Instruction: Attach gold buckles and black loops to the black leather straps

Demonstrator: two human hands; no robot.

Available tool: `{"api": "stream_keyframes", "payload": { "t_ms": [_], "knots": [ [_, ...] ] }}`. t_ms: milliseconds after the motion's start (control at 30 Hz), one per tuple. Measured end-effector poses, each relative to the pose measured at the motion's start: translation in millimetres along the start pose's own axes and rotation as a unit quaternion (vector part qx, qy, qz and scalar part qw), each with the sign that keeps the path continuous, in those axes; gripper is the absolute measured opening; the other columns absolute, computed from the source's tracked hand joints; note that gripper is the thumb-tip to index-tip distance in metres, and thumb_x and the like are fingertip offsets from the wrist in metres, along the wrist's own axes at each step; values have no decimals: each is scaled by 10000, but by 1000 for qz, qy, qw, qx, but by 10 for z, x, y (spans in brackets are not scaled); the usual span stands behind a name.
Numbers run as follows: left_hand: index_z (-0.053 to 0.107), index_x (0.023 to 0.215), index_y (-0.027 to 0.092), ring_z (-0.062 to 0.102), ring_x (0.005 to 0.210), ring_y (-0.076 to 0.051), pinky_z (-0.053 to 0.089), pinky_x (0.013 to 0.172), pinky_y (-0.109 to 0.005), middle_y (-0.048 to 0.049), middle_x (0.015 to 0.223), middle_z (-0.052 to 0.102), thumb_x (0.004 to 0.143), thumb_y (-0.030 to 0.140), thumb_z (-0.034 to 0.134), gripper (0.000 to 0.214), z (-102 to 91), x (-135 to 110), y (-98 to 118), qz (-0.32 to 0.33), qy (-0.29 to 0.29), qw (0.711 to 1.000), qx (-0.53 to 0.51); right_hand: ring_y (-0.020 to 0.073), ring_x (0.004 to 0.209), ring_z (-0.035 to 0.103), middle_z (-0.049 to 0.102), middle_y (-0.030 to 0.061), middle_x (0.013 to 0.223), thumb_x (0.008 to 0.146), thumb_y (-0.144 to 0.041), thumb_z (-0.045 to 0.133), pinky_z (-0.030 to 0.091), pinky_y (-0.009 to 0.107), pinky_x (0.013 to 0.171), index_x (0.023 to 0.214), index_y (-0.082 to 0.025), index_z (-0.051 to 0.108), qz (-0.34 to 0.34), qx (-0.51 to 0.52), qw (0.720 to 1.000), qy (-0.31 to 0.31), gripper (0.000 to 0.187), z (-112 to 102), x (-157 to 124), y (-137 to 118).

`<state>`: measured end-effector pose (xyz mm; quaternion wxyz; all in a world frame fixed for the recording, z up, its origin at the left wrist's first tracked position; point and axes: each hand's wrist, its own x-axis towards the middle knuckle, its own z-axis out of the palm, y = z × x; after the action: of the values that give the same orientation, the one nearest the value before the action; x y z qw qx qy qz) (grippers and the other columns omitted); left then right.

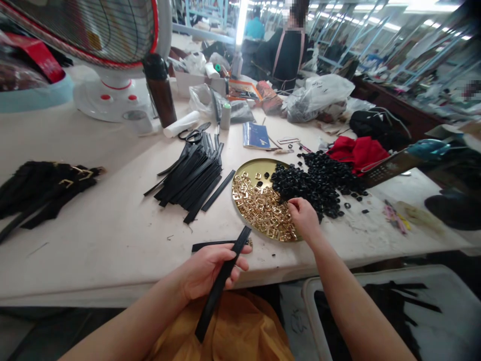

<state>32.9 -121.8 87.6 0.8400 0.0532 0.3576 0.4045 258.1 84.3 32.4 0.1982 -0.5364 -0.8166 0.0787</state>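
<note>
My left hand [210, 271] grips a flat black strap [222, 281], held slantwise above my lap at the table's front edge. Behind those fingers another black strap [203, 245] lies on the table, partly hidden by the hand. My right hand [303, 216] reaches over the right side of a round gold tray [265, 165], its thumb and fingertips pinched together; whatever is between them is too small to make out. Around the fingertips are many small gold buckles [263, 208] in the tray and a heap of small black pieces [300, 183] spilling past its rim.
A bundle of black straps [195, 175] lies left of the tray, with scissors [193, 133] behind. Buckled straps [45, 193] lie far left. A fan [112, 95], brown bottle [161, 93] and blue booklet [257, 135] stand or lie farther back. A white bin [310, 301] sits below right.
</note>
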Motion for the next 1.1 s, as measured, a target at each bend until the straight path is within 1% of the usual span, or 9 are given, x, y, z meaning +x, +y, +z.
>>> {"api": "stream_keyframes", "payload": {
  "t_ms": [100, 267, 500, 767, 867, 900, 967, 1033, 1100],
  "knots": [
    [527, 1105, 97, 508, 520, -57, 402, 427, -140, -30, 751, 578, 780, 183, 495, 338, -6, 22, -6, 5, 11, 1000, 10, 199, 814, 546, 602, 77, 868, 860, -269, 346, 399, 297, 695, 969, -164, 586, 6, -29, 1000, -11, 284, -29, 10, 5],
    [517, 1121, 99, 497, 509, -53, 396, 420, -134, -27, 741, 578, 792, 197, 493, 344, 6, 50, -15, 12, 23, 999, 40, 176, 704, 550, 582, 52, 736, 836, -331, 445, 359, 262, 620, 713, -188, 633, 17, -85, 995, -44, 267, -72, 82, -60],
    [528, 1105, 101, 491, 498, -55, 377, 407, -138, -27, 738, 583, 789, 207, 493, 335, 33, 40, -24, 34, 33, 997, 66, 211, 816, 553, 563, 101, 957, 824, -235, 476, 366, 283, 652, 959, -174, 581, 47, -88, 995, -1, 181, -9, 396, -199],
    [513, 1101, 122, 485, 447, -56, 353, 408, -147, -31, 688, 616, 820, 310, 472, 341, 15, 28, -45, 58, 58, 988, 132, 218, 839, 554, 580, 100, 918, 768, -187, 528, 417, 327, 723, 839, -158, 585, 48, 20, 999, 4, 96, 45, 346, -215],
    [494, 1094, 147, 493, 431, -64, 353, 417, -151, -22, 639, 626, 832, 389, 448, 360, 43, 43, -8, 71, 50, 977, 194, 163, 752, 576, 609, 47, 853, 793, -292, 510, 460, 291, 678, 967, -176, 559, 60, 180, 982, -20, 215, -47, 80, -344],
    [497, 1071, 151, 500, 436, -67, 356, 424, -154, -18, 633, 625, 830, 409, 444, 356, 63, 57, 15, 79, 44, 972, 219, 146, 734, 579, 613, 34, 862, 784, -316, 528, 469, 281, 665, 1021, -192, 546, 83, 312, 946, -42, 269, -80, -33, -424],
    [515, 972, 146, 508, 454, -70, 370, 444, -164, -13, 641, 618, 826, 420, 440, 319, 107, 98, 67, 112, 39, 955, 272, 115, 701, 581, 620, -1, 879, 726, -338, 607, 482, 269, 667, 1055, -252, 551, 138, 564, 805, -121, 344, -139, -262, -624],
    [511, 845, 141, 499, 463, -69, 377, 454, -172, -6, 645, 598, 828, 399, 432, 270, 136, 143, 110, 164, 51, 927, 332, 88, 680, 585, 629, -25, 880, 661, -310, 686, 488, 250, 682, 988, -278, 596, 193, 693, 670, -183, 341, -183, -452, -831],
    [494, 774, 147, 481, 459, -65, 370, 452, -174, 7, 629, 570, 836, 371, 414, 246, 134, 170, 132, 210, 76, 893, 390, 78, 663, 588, 639, -31, 854, 632, -291, 720, 493, 234, 672, 924, -273, 626, 230, 742, 594, -210, 307, -198, -575, -994]
  ]
}}
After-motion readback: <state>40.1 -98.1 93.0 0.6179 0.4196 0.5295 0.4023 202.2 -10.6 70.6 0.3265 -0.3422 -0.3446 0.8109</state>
